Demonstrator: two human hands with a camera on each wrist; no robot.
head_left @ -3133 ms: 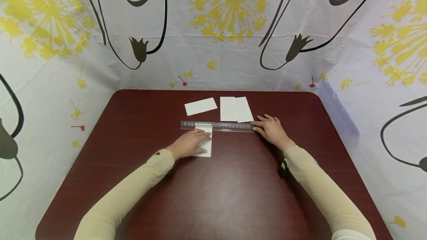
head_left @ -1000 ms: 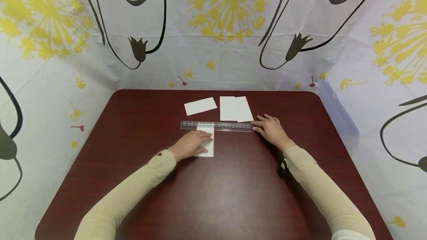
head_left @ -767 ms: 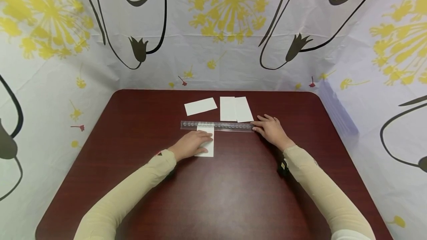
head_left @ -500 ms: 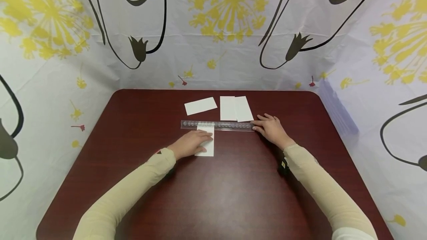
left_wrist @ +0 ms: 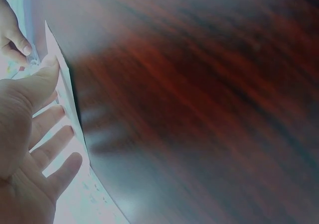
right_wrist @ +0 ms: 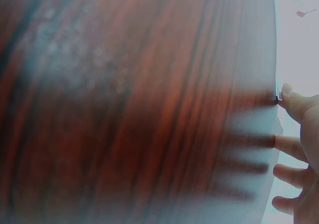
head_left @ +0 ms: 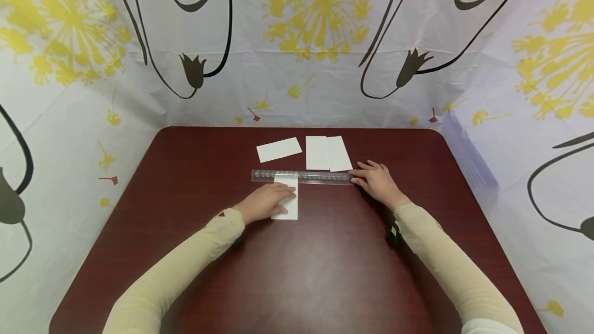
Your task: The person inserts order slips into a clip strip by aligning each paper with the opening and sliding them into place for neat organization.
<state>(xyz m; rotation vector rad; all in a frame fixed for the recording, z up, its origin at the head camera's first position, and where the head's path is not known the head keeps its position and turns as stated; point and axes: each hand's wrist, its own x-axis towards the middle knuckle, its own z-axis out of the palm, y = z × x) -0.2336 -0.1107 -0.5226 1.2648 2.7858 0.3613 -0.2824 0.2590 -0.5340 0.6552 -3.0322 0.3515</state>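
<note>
A clear plastic ruler [head_left: 320, 176] lies across the table, left to right. A white paper card [head_left: 291, 210] lies upright in front of it, its far end overlapping the ruler's left part. My left hand [head_left: 264, 201] rests on this card with fingers spread and fairly straight; in the left wrist view the same card [left_wrist: 70, 92] appears edge-on beneath the fingertips. At the ruler's right end, my right hand [head_left: 379, 183] holds it between thumb and index finger. The other fingers rest on the table in the right wrist view, where that hand [right_wrist: 304, 154] shows at the edge.
Behind the ruler lie a slanted white card [head_left: 279, 149] and two overlapping cards, one left [head_left: 317, 153] and one right [head_left: 339, 153]. The dark red table [head_left: 325, 272] has rounded far corners. A patterned white cloth [head_left: 297, 97] hangs around its back and sides.
Since the oldest frame, the left hand and its card have shifted slightly right along the ruler. Over the last second, hands, ruler and cards stay in place.
</note>
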